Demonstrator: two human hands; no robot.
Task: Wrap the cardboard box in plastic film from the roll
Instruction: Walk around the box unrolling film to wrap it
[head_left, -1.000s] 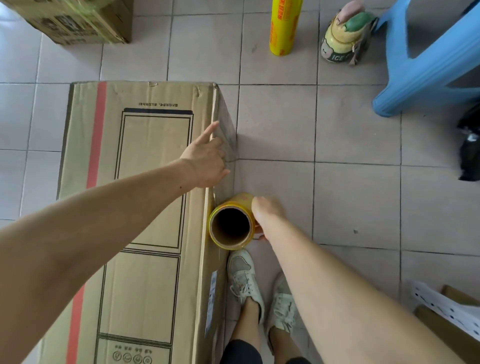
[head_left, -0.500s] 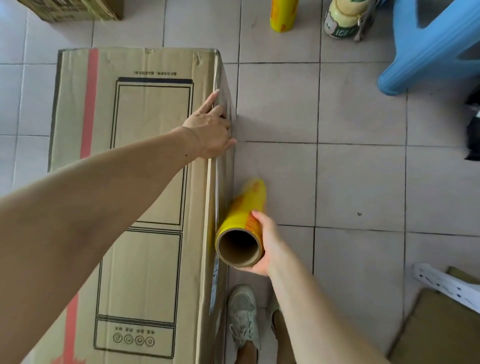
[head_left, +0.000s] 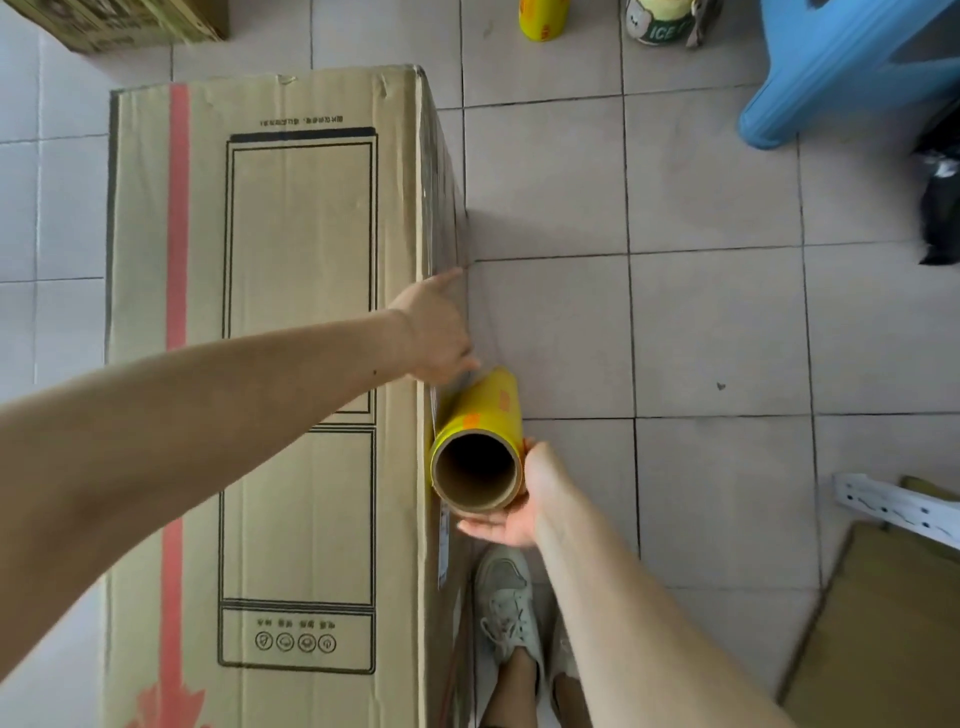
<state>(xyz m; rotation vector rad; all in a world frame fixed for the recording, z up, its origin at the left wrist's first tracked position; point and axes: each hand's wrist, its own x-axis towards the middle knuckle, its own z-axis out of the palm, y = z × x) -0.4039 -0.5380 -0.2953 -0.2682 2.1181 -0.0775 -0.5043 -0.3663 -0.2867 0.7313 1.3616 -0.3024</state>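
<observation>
A tall cardboard box (head_left: 291, 322) with a red stripe and black line print stands on the tiled floor at the left. My left hand (head_left: 434, 332) rests flat over its top right edge, forefinger pointing away, fingers down the right side where clear film clings. A yellow roll of plastic film (head_left: 480, 415) with a brown cardboard core lies against that right side just below the top edge. My right hand (head_left: 511, 506) cups the roll's near end from underneath.
A blue plastic stool (head_left: 841, 73) stands at the far right. A second yellow roll (head_left: 543, 18) and a cartoon-print pouch (head_left: 662, 23) sit at the top. Flat cardboard (head_left: 883, 623) and a white strip (head_left: 893, 506) lie at lower right. My shoes (head_left: 511, 608) stand beside the box.
My left hand slid nearer along the box's right edge toward the roll. My right hand shifted from the roll's side to under its near end, and the roll rose.
</observation>
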